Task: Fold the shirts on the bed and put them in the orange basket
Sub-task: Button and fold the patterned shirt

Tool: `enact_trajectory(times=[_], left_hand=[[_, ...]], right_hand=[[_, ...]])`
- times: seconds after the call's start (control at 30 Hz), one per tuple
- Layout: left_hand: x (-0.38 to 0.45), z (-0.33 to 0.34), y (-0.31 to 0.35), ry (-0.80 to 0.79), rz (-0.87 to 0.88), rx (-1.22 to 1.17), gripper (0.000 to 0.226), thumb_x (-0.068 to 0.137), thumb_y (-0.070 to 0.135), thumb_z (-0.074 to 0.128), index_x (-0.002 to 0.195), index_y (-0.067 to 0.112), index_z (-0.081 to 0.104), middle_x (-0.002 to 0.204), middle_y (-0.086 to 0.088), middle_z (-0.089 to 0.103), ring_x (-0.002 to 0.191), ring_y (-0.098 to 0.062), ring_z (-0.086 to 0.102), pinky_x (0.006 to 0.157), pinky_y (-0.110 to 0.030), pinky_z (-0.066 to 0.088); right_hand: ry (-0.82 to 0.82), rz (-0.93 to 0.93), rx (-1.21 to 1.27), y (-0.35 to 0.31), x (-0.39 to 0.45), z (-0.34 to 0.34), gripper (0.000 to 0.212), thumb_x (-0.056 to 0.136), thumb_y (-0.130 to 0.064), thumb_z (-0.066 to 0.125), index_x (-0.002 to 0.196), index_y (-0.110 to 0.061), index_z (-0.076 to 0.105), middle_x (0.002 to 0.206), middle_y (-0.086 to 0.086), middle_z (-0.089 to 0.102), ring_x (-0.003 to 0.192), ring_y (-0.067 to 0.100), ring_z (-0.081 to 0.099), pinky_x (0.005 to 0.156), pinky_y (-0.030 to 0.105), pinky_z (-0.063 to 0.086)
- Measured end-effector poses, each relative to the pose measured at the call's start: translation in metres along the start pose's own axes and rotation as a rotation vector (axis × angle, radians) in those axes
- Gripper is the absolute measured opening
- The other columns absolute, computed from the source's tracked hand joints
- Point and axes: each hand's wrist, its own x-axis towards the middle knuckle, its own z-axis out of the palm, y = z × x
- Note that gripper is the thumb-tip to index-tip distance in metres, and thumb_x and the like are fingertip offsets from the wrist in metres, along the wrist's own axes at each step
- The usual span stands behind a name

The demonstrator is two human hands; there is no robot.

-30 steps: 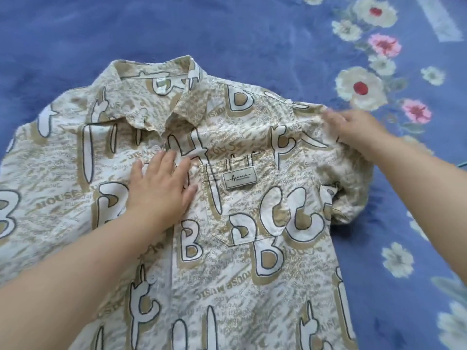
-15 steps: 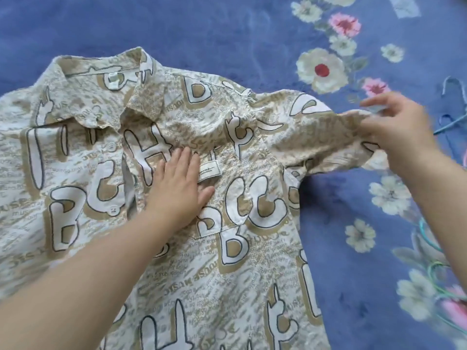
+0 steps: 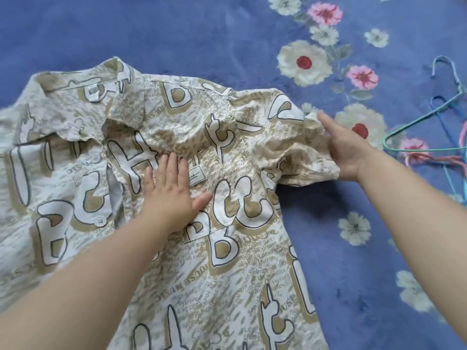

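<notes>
Hands [image 3: 171,190] [image 3: 346,150] press shirt [image 3: 227,261] on bed [image 3: 177,34].

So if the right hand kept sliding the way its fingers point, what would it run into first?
The right hand lies at the sleeve end of the shirt, fingers pointing up and left. Going straight on, it would probably brush the sleeve's top corner, then meet only the blue floral bedcover.

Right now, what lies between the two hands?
In the head view, only shirt: its rumpled chest and small sewn label separate the left hand from the right hand.
</notes>
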Motion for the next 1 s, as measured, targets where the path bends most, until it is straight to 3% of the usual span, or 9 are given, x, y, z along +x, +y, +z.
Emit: enact_trajectory(times=[0.17,0.27,0.33,0.4,0.5,0.6,0.8,0.93,1.0], left_hand=[[0.004,-0.002,0.001,0.026,0.000,0.001,0.085,0.085,0.067,0.001,0.138,0.008,-0.030,0.146,-0.012,-0.036,0.136,-0.027,-0.032,0.108,-0.046,-0.020],[0.003,0.002,0.000,0.043,0.002,-0.016,0.082,0.083,0.068,-0.001,0.130,0.010,-0.035,0.140,-0.009,-0.041,0.135,-0.027,-0.032,0.108,-0.046,-0.020],[0.002,0.006,-0.001,0.064,0.012,-0.041,0.081,0.076,0.068,-0.006,0.124,0.011,-0.037,0.133,-0.007,-0.044,0.135,-0.026,-0.032,0.108,-0.046,-0.020],[0.003,0.007,-0.003,0.101,0.017,-0.066,0.082,0.070,0.068,-0.009,0.124,0.012,-0.037,0.131,-0.006,-0.044,0.135,-0.024,-0.032,0.108,-0.044,-0.020],[0.002,0.008,-0.003,0.143,0.035,-0.084,0.085,0.073,0.068,-0.004,0.131,0.013,-0.033,0.137,-0.003,-0.039,0.138,-0.022,-0.027,0.110,-0.041,-0.018],[-0.001,0.006,-0.013,0.355,0.073,-0.154,0.069,0.095,0.053,0.019,0.148,0.014,-0.003,0.156,-0.003,-0.006,0.144,-0.020,-0.003,0.114,-0.034,-0.005],[0.003,0.008,-0.035,0.643,0.055,-0.229,0.071,0.089,0.046,0.020,0.138,-0.003,0.036,0.145,-0.020,0.035,0.137,-0.030,0.025,0.111,-0.023,-0.012],[0.012,0.017,-0.035,0.630,0.007,-0.227,0.081,0.080,0.057,0.000,0.141,0.004,-0.001,0.151,-0.003,-0.005,0.138,-0.011,-0.009,0.103,-0.024,-0.029],[0.019,0.021,-0.037,0.644,0.030,-0.242,0.075,0.084,0.055,0.008,0.138,0.003,0.001,0.147,-0.005,-0.002,0.139,-0.012,-0.005,0.107,-0.024,-0.022]], right_hand=[[0.054,-0.308,0.107,-0.017,-0.002,0.002,0.043,0.087,-0.033,0.054,0.057,-0.008,0.072,0.063,0.004,0.070,0.061,0.016,0.069,0.060,0.029,0.058],[0.131,-0.590,0.259,-0.027,-0.009,-0.004,0.042,0.061,-0.034,0.080,0.088,-0.003,0.070,0.087,0.010,0.071,0.085,0.025,0.068,0.079,0.037,0.055],[0.287,-0.679,0.134,-0.012,-0.010,-0.019,0.050,0.059,-0.045,0.079,0.090,-0.008,0.069,0.088,0.002,0.071,0.091,0.023,0.065,0.086,0.038,0.051],[0.455,-0.656,0.000,0.012,-0.003,-0.034,0.024,0.075,-0.040,0.069,0.080,-0.016,0.065,0.084,-0.008,0.069,0.085,0.011,0.059,0.086,0.030,0.045],[0.775,-0.425,-0.485,0.030,0.014,-0.060,0.014,0.088,-0.009,0.053,0.095,-0.005,0.065,0.109,0.015,0.063,0.077,0.016,0.051,0.069,0.023,0.037],[1.024,-0.456,-0.735,0.004,0.006,-0.040,0.036,0.088,-0.003,0.045,0.123,0.001,0.050,0.126,0.022,0.048,0.112,0.031,0.047,0.092,0.030,0.032],[0.451,-0.912,-1.322,-0.023,0.018,0.074,0.031,0.095,-0.017,0.045,0.120,0.000,0.054,0.125,0.015,0.052,0.119,0.026,0.044,0.094,0.023,0.026],[0.369,-0.805,-1.438,-0.041,0.070,0.122,0.038,0.094,-0.035,0.046,0.116,-0.005,0.051,0.124,0.013,0.051,0.117,0.028,0.044,0.090,0.034,0.035],[0.399,-0.726,-1.507,-0.047,0.094,0.129,0.042,0.092,-0.041,0.047,0.116,-0.006,0.050,0.124,0.012,0.049,0.118,0.030,0.043,0.091,0.037,0.037]])
